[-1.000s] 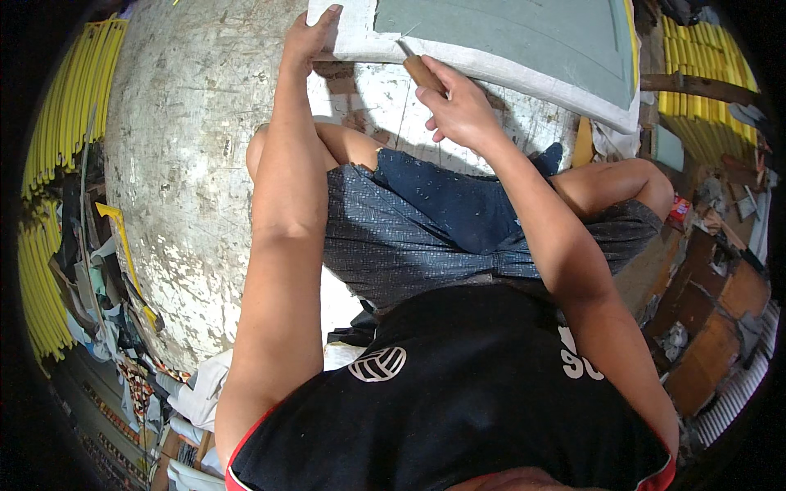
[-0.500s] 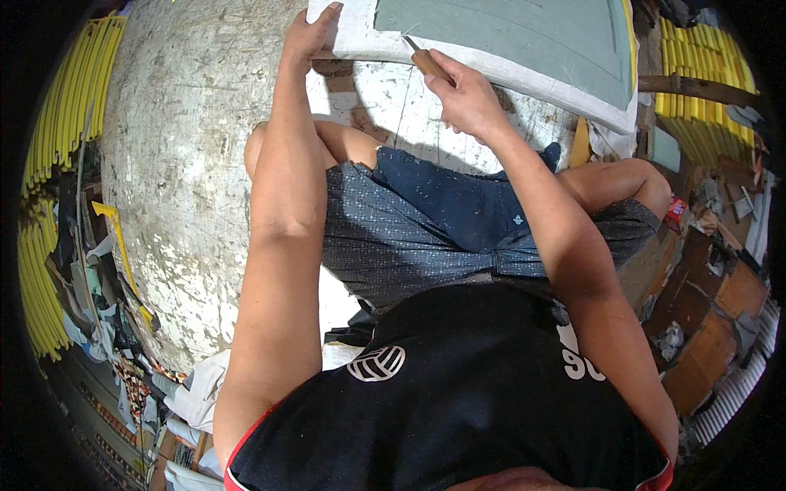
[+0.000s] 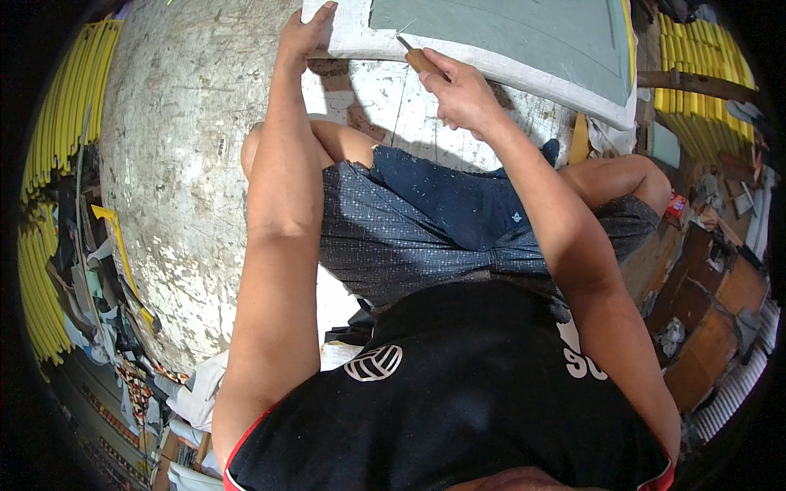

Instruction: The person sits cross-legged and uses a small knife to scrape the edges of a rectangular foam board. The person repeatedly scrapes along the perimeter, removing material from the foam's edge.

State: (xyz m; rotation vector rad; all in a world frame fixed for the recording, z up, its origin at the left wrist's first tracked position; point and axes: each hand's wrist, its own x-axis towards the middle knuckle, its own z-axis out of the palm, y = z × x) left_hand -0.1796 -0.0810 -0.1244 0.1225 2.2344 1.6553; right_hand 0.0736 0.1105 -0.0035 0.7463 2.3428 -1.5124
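A flat panel (image 3: 508,41) with a grey-green middle and a whitish fabric border (image 3: 360,45) lies beyond my crossed legs, its far part cut off by the top of the view. My left hand (image 3: 305,37) grips the panel's left end, thumb on top and the other fingers partly hidden at the edge. In my closed right hand (image 3: 463,94) is a wooden-handled tool with a thin metal shaft (image 3: 427,64), perhaps an awl. Its tip points away and to the left, at the fabric border beside a corner of the grey-green sheet. Whether the tip pierces the fabric I cannot tell.
Beneath me is a worn, paint-flecked work surface (image 3: 176,188). Stacks of yellow strips stand at the left (image 3: 70,106) and right (image 3: 704,74). A yellow angled piece (image 3: 119,245) rests along the left edge. Brown boards (image 3: 704,327) and scraps lie at the lower right.
My right hand and the tool have shifted very slightly to the left along the border. My left hand keeps its hold on the panel's left end.
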